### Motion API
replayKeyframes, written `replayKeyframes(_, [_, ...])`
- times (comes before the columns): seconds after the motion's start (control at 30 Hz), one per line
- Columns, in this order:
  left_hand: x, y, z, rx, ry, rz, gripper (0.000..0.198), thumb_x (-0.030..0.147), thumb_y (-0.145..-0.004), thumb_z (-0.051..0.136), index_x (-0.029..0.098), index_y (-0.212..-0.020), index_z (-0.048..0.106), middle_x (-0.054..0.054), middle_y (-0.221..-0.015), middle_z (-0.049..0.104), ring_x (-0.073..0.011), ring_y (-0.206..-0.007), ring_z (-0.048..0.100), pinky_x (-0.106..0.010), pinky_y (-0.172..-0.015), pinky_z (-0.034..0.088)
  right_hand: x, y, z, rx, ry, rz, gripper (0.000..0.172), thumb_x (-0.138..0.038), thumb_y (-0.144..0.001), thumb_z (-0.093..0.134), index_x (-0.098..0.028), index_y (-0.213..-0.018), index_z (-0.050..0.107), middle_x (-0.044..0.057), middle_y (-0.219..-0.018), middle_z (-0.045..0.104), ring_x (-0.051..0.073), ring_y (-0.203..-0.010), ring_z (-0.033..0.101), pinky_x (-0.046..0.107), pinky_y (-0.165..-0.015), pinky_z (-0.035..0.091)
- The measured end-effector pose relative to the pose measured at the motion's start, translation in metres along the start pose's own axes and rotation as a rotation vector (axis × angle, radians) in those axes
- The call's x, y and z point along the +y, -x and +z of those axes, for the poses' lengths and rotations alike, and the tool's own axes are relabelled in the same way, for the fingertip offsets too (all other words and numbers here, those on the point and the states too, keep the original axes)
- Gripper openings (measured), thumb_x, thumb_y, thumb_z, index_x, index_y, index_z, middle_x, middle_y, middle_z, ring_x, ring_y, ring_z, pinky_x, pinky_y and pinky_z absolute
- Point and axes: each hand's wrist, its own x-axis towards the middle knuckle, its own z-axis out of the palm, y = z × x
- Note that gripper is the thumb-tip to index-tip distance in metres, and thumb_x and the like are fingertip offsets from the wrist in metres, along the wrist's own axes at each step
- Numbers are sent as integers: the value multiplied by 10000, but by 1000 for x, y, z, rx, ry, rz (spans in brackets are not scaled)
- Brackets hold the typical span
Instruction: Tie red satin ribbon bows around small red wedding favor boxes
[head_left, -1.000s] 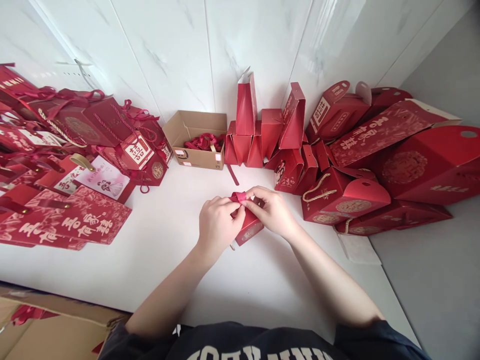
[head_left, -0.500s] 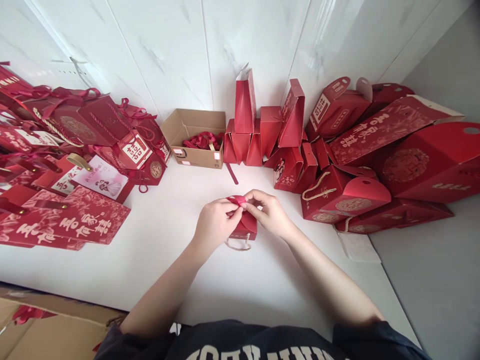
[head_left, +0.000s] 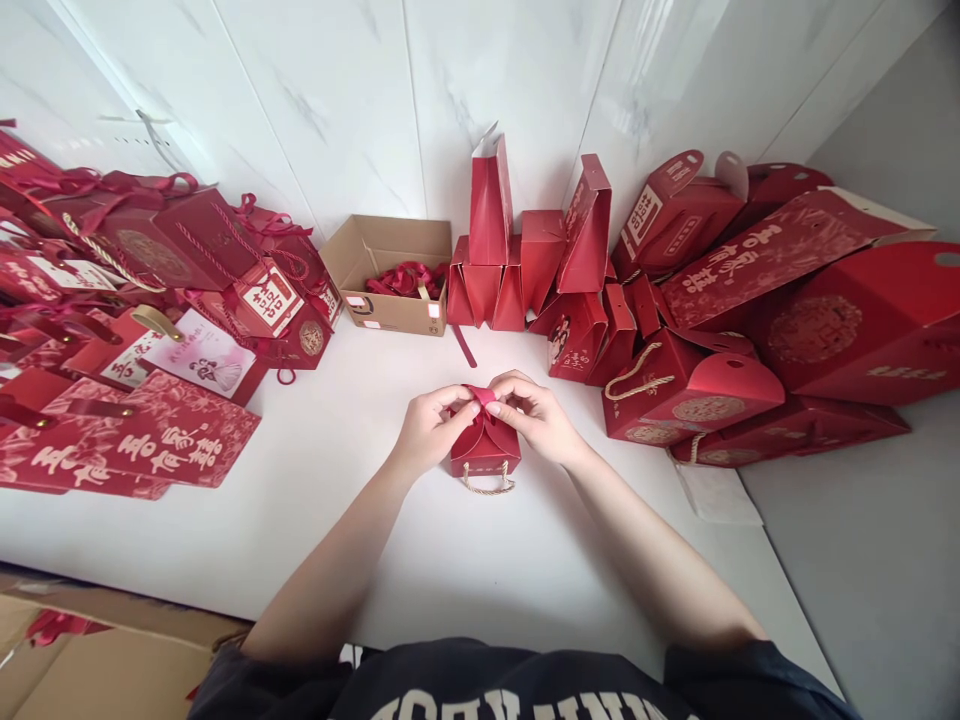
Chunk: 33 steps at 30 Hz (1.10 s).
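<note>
A small red gift box [head_left: 486,452] stands on the white table in front of me, its twisted cord handle hanging out on the near side. Across its top runs a red ribbon [head_left: 484,397], gathered in a knot or bow at the middle. My left hand [head_left: 436,420] pinches the ribbon from the left, thumb against the fingers. From the right, my right hand [head_left: 534,412] pinches it too, close beside the knot. Parts of the bow are hidden behind the fingers.
An open cardboard box [head_left: 397,318] holding red ribbons stands behind, with a loose ribbon strip [head_left: 464,346] before it. Decorated red boxes and bags [head_left: 184,430] fill the left; stacked red boxes [head_left: 724,385] crowd the right. Another carton [head_left: 112,670] sits below the table at lower left.
Both hands have shifted slightly apart around the ribbon, so the knot and more of the box top show. The box has turned a little and its cord handle lies further right.
</note>
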Motion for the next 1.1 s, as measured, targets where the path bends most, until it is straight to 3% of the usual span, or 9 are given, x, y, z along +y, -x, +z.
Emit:
replayKeyframes(0.17, [4,0,1,-28,-93,-17,240,367,-877,598,159,-929,705,-30,-841,694,-154,-750,613,-235,-650,465,-3,-2,3,8,-12,-16,124,-345,-898,635,-228,-899,677,52,-1000,580,171,-873,567,314,-742,462])
replayKeyframes(0.3, [5,0,1,-28,-171,4,235,359,-872,599,147,-855,700,-6,-751,630,-125,-672,527,-225,-590,400,-4,-3,4,10,-48,-17,107,-331,-877,665,-232,-905,696,58,-1067,596,187,-963,583,339,-828,474])
replayKeyframes(0.5, [10,-1,-3,-132,-156,-16,235,348,-891,562,143,-862,674,2,-735,590,-110,-637,498,-218,-565,393,-2,-5,5,21,-61,-6,91,-319,-852,695,-239,-889,716,55,-1064,594,194,-1001,588,360,-890,477])
replayKeyframes(0.67, [13,0,-7,-217,-141,-17,203,339,-843,641,150,-905,683,0,-758,626,-113,-644,545,-222,-595,434,-1,-7,6,36,-26,-13,67,-292,-829,715,-236,-865,712,52,-1059,576,193,-973,589,352,-851,495])
replayKeyframes(0.73, [11,0,-7,-192,-125,-38,222,360,-844,647,149,-893,699,-16,-789,658,-127,-681,579,-229,-617,454,-4,-9,2,-15,7,-39,59,-259,-864,663,-232,-895,706,54,-1053,585,191,-967,591,354,-854,492])
replayKeyframes(0.83, [7,0,-4,-181,-84,-45,241,365,-859,635,145,-895,724,-48,-863,699,-162,-778,631,-247,-675,487,-13,-14,-8,-218,40,-66,234,-153,-939,466,-219,-994,684,62,-1069,626,185,-973,598,360,-872,483])
replayKeyframes(0.9, [4,0,-3,-193,-61,-50,255,371,-865,631,143,-916,734,-64,-913,710,-181,-837,647,-259,-714,503,-20,-18,-18,-348,77,-83,340,-68,-913,390,-214,-1042,668,58,-1095,646,180,-986,595,352,-869,482])
replayKeyframes(1.0, [2,1,-4,-201,-41,-73,270,381,-868,631,143,-942,735,-76,-948,716,-196,-875,658,-273,-744,516,-27,-25,-28,-461,204,-118,397,-17,-847,419,-222,-1108,636,44,-1130,655,172,-981,586,349,-888,471])
replayKeyframes(1.1, [1,2,-5,-216,-28,-86,281,389,-873,624,144,-953,735,-85,-971,720,-209,-894,666,-288,-755,526,-27,-30,-33,-482,339,-146,320,-82,-861,501,-230,-1124,608,54,-1176,641,194,-1055,569,395,-970,431])
